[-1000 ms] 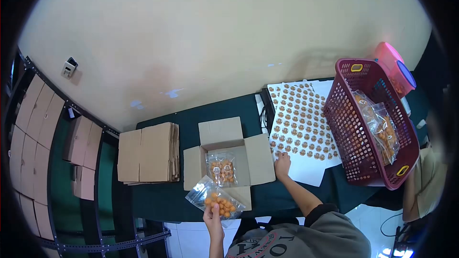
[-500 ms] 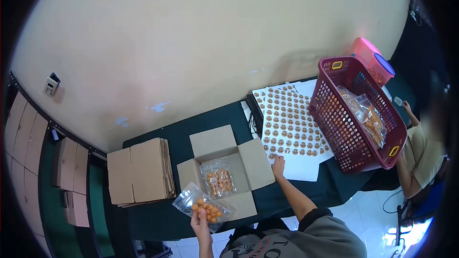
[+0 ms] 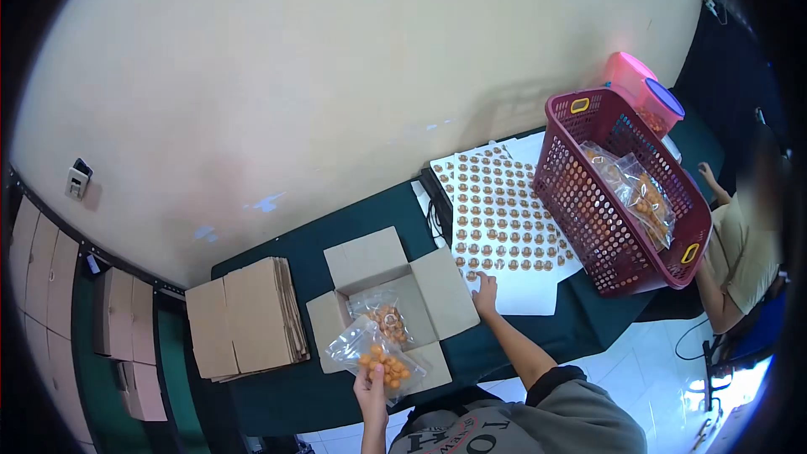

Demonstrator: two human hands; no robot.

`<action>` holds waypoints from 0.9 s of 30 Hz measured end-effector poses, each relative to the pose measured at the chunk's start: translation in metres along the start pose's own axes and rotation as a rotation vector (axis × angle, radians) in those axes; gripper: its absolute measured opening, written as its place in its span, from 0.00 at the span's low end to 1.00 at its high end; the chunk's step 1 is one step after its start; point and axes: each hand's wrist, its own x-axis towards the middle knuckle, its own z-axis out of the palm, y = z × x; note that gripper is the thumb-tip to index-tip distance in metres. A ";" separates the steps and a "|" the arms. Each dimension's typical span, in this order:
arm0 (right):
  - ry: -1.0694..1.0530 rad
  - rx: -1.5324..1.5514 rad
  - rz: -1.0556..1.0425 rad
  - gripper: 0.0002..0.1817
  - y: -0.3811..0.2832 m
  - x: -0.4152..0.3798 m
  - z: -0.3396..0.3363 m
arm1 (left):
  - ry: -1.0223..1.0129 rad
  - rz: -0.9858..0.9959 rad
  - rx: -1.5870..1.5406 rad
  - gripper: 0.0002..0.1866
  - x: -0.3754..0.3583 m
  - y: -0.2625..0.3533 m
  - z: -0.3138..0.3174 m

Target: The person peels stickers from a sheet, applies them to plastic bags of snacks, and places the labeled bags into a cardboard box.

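My left hand point(image 3: 371, 391) grips a clear bag of orange balls point(image 3: 385, 367) above the near left edge of an open cardboard box point(image 3: 445, 290). Inside the box lies another bag of orange balls point(image 3: 391, 322) with a round sticker, partly covered by the held bag. My right hand point(image 3: 485, 294) touches the lower left part of a white sheet of round stickers point(image 3: 504, 210), its fingers closed together at the sheet's last row. Whether a sticker is between those fingers is too small to make out.
A stack of flattened boxes point(image 3: 252, 315) lies left of the open box. On the right, a maroon basket point(image 3: 588, 227) holds more bags, with pink containers point(image 3: 630, 76) behind it. Another person point(image 3: 744, 261) sits at the far right. Shelves with boxes point(image 3: 130, 311) stand at the left.
My left hand and its bag have moved right, further over the box and the bag inside. My right hand stays at the sticker sheet's lower edge. The view has shifted slightly.
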 end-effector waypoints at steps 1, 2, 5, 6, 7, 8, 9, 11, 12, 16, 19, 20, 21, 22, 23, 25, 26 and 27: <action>-0.009 -0.023 0.010 0.28 -0.002 -0.001 -0.001 | -0.009 -0.009 0.023 0.17 0.002 -0.003 0.000; -0.020 -0.047 0.021 0.28 -0.004 -0.001 -0.002 | -0.018 -0.019 0.046 0.17 0.003 -0.004 0.000; -0.052 -0.045 0.051 0.29 0.002 0.001 0.001 | -0.022 -0.029 0.028 0.16 0.007 0.003 0.009; -0.053 -0.038 0.063 0.29 0.002 0.002 0.001 | -0.015 -0.031 0.018 0.16 0.008 0.003 0.011; -0.055 -0.034 0.063 0.29 0.001 0.002 0.001 | -0.014 -0.030 0.021 0.16 0.010 0.004 0.013; -0.042 -0.020 0.074 0.29 0.001 0.002 0.001 | -0.020 -0.020 0.019 0.16 0.011 0.004 0.015; -0.029 -0.006 0.084 0.28 0.003 0.003 0.002 | -0.027 -0.010 0.018 0.16 0.013 0.005 0.016; -0.061 -0.032 0.057 0.29 0.007 0.003 0.003 | -0.050 -0.015 0.056 0.17 0.016 0.005 0.017; -0.092 -0.062 0.028 0.29 0.007 0.002 0.002 | -0.074 -0.022 0.090 0.19 0.017 0.004 0.017; -0.062 -0.059 0.002 0.28 -0.002 -0.001 -0.003 | -0.095 -0.004 0.091 0.19 0.021 0.002 0.025; 0.014 -0.013 0.068 0.26 -0.015 -0.008 -0.009 | -0.067 0.023 0.073 0.18 0.022 -0.006 0.030; 0.010 -0.019 0.064 0.26 -0.015 -0.006 -0.011 | -0.049 0.013 0.043 0.18 0.022 -0.008 0.032; -0.019 -0.070 0.047 0.27 -0.010 -0.006 -0.006 | -0.028 0.003 0.015 0.19 0.020 -0.010 0.033; -0.049 -0.120 0.030 0.28 -0.005 -0.007 -0.001 | -0.020 -0.003 0.013 0.19 0.018 -0.013 0.032; -0.064 -0.167 -0.004 0.27 -0.001 -0.007 0.003 | -0.034 -0.030 0.009 0.18 0.016 -0.016 0.031; -0.059 -0.115 0.004 0.27 -0.002 -0.009 0.000 | -0.047 -0.044 -0.001 0.18 0.014 -0.018 0.032; -0.053 -0.062 0.019 0.27 -0.003 -0.008 -0.001 | -0.050 -0.049 0.010 0.17 0.011 -0.017 0.033; -0.052 -0.055 0.009 0.27 -0.006 -0.007 -0.002 | -0.051 -0.053 0.022 0.17 0.010 -0.018 0.033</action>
